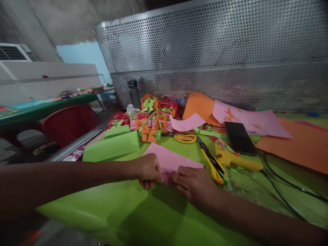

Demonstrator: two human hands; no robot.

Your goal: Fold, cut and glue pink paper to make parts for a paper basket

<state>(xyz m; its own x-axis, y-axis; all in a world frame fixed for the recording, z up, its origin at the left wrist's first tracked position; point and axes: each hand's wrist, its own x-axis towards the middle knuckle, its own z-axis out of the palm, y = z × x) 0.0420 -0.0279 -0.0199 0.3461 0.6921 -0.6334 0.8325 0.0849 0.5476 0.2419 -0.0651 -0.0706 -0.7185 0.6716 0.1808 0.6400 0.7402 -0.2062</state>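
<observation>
A pink sheet of paper (173,158) lies on the green tabletop (115,208) in front of me, its near edge between my two hands. My left hand (150,169) is closed in a fist-like pinch on the near left part of the paper. On the near right part, my right hand (192,181) has its fingers bent together and pressed onto the sheet. The paper's near edge looks folded or raised between them, though the fingers partly hide it. Just right of my right hand lie a box cutter (211,157) and yellow-handled scissors (212,167).
A yellow glue gun (235,159) with a black cord and a phone (239,137) lie to the right. Orange sheets (297,147) and small paper bags with bows (150,131) sit further back. Green paper (112,147) lies left. A perforated metal panel (205,58) stands behind.
</observation>
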